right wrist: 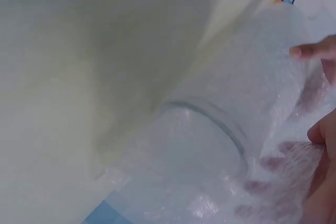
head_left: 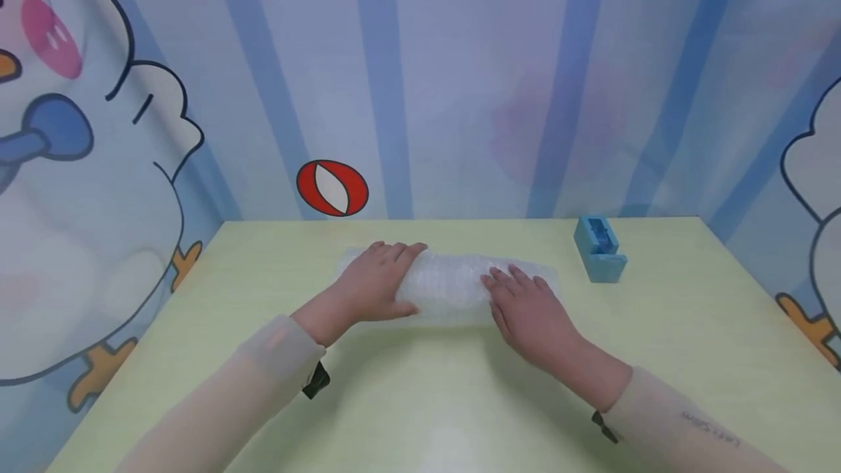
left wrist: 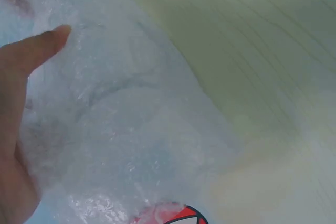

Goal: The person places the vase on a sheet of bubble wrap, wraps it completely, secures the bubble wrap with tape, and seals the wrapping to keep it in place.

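A roll of clear bubble wrap (head_left: 453,290) lies crosswise in front of me, both hands on it. Through the layers in the right wrist view, a curved edge of something round shows; its kind is hidden. My left hand (head_left: 377,283) grips the left part, fingers over the far side and thumb (left wrist: 47,45) along the near side. On the right end, my right hand (head_left: 532,312) holds the wrap between thumb and fingers; those fingers (right wrist: 268,187) show blurred through the plastic in the right wrist view. Loose wrap extends past both ends.
A blue tape dispenser (head_left: 599,254) stands at the back right of the pale yellow-green table (head_left: 434,400). Behind the table rises a striped blue backdrop (head_left: 453,93) with cartoon birds and a red-and-white ball printed on it.
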{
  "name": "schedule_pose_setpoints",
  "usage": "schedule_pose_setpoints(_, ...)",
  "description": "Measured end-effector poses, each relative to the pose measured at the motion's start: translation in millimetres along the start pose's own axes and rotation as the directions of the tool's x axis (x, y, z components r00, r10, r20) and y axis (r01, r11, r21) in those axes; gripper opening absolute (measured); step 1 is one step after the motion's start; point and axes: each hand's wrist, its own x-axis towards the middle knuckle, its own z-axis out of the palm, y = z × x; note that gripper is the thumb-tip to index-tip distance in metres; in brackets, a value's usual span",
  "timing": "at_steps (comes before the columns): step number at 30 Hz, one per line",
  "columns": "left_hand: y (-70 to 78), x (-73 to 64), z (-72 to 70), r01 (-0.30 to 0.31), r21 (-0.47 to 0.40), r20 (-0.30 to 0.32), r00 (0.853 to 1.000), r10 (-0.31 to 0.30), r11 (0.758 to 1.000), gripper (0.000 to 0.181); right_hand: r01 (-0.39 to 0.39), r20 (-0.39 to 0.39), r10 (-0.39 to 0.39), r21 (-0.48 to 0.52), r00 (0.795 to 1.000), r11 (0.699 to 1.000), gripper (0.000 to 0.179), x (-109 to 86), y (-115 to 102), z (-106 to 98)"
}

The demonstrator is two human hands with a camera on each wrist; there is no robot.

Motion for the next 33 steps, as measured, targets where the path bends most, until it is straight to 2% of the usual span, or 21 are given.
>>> schedule_pose_setpoints(5,0.9,-2.9,-2.9,0.014,0.027,0.009,1.0,-0.015,1.0,0.077,0.025,-0.079,-0.02,0.068,0.997,0.997,0.034,0.6,8,-11)
schedule_pose_setpoints(11,-3.7,-1.0,-1.2,0.018,0.034,0.005,1.0,-0.018,0.999,0.072,0.101,-0.056,-0.099,0.019,0.993,0.995,0.035,-2.0,17,-5)
schedule_pose_setpoints(16,-6.5,0.0,5.6,-0.019,0.072,-0.043,0.999,0.023,0.997,0.066,0.153,-0.096,-0.159,-0.061,0.983,0.986,0.039,-4.5,25,7)
schedule_pose_setpoints(19,-5.5,0.6,10.9,-0.025,0.135,-0.074,0.997,0.036,0.99,0.06,0.19,-0.128,-0.205,-0.124,0.97,0.974,0.042,-1.6,30,15)
schedule_pose_setpoints(23,0.6,-0.7,16.9,-0.019,0.191,-0.102,0.994,0.039,0.981,0.054,0.19,-0.085,-0.204,-0.143,0.975,0.971,0.051,2.1,34,19)
schedule_pose_setpoints(26,6.2,-4.0,21.0,-0.014,0.207,-0.144,0.989,0.045,0.978,0.052,0.166,-0.064,-0.175,-0.128,0.983,0.978,0.049,3.9,34,17)
schedule_pose_setpoints(29,10.1,-7.2,24.5,-0.005,0.238,-0.173,0.984,0.047,0.971,0.051,0.168,-0.12,-0.185,-0.136,0.975,0.976,0.04,6.8,34,17)
schedule_pose_setpoints(33,12.6,-10.8,29.0,0.025,0.267,-0.148,0.989,0.015,0.963,0.057,0.183,-0.208,-0.207,-0.13,0.956,0.974,0.036,9.1,35,20)
